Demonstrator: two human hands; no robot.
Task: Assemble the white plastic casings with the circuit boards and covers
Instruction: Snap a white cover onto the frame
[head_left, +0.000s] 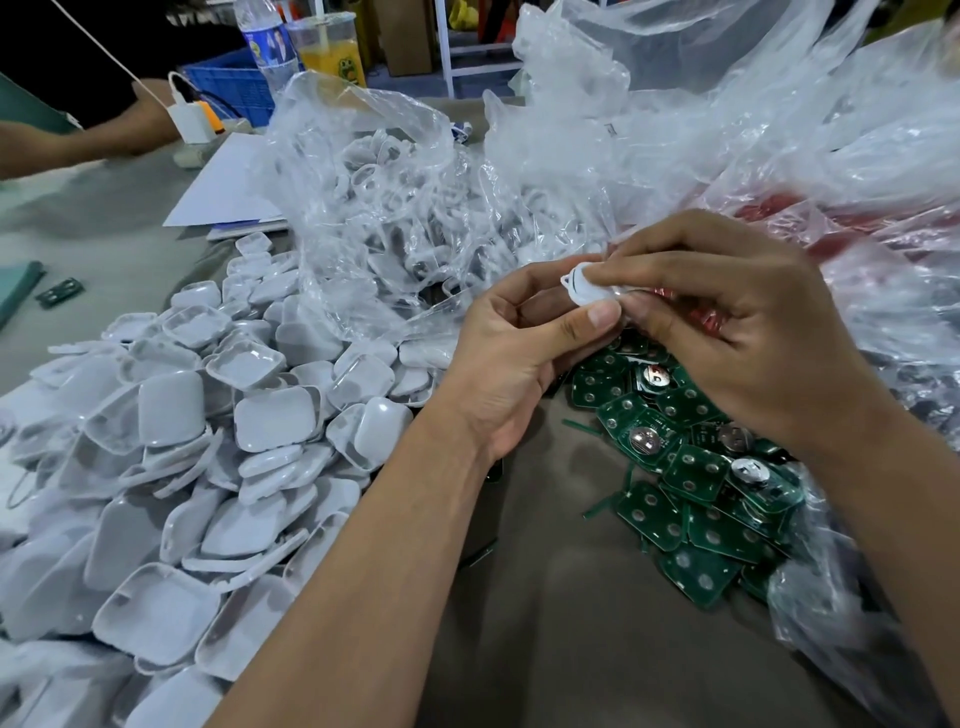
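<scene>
My left hand (511, 358) and right hand (727, 317) together pinched one white casing (584, 285) above the desk (545, 597). Dozens of white covers (208, 441) lay heaped at left, dozens of green circuit boards (691, 467) at right. Two drinks (296, 44) stood behind.

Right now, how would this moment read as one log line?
stage: fitting parts | left hand: grips white casing | right hand: pinches same casing | circuit boards: piled below

Mostly buried under fingers of left hand (519, 353) and right hand (727, 322): white casing (584, 283). Cut off at upper left: bottle (265, 41).
</scene>
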